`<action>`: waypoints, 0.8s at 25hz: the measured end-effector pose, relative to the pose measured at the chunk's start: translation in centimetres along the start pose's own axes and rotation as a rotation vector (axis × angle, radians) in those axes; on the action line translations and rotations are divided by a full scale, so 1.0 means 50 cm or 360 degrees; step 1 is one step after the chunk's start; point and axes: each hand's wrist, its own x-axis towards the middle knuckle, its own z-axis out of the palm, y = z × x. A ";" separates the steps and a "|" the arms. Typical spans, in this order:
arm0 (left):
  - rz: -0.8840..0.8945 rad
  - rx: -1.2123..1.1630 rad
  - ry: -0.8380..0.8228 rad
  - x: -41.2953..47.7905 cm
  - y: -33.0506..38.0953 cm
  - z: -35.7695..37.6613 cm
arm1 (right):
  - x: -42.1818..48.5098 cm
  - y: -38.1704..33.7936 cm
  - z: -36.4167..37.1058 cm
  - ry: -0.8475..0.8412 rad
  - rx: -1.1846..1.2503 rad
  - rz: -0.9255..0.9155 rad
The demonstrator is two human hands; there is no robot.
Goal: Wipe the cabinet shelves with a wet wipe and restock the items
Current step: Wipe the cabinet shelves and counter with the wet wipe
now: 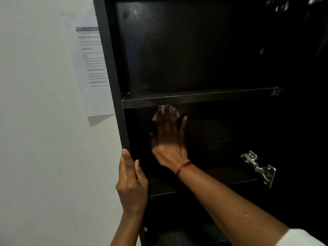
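Bracing the cabinet's left side panel [113, 86], the left hand [132, 183] wraps narrowly around its front edge, which should steady the reach. Inside the middle compartment, the right hand [168, 137] presses flat, fingers spread, pinning the wet wipe [160, 111] against the back wall just under the upper shelf [198, 98] (motion-blurred). Overlapping strokes into corners would likely clean best.

Cabinet [113, 82]: matte black throughout. Inside it: white wet wipe [160, 112]; silver hinge [259, 167] at right. Wrist reaching into it: dark red thread band [183, 167]; white sleeve [300, 237]. Left of it: off-white wall [44, 121]; white sheet [90, 68], black print.
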 end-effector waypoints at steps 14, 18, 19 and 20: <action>-0.0017 -0.0070 -0.0017 -0.010 -0.004 -0.004 | -0.098 0.215 -0.005 -0.0018 -0.0262 0.0414; -0.0059 -0.0080 -0.0039 -0.015 -0.007 0.003 | -0.117 0.292 -0.030 -0.0062 0.0049 0.0899; -0.0067 -0.0080 -0.0039 -0.014 -0.006 0.004 | -0.120 0.284 -0.026 -0.0073 0.0071 0.0937; -0.0074 -0.0079 -0.0033 -0.015 -0.005 0.003 | -0.121 0.266 -0.022 -0.0074 0.0083 0.0974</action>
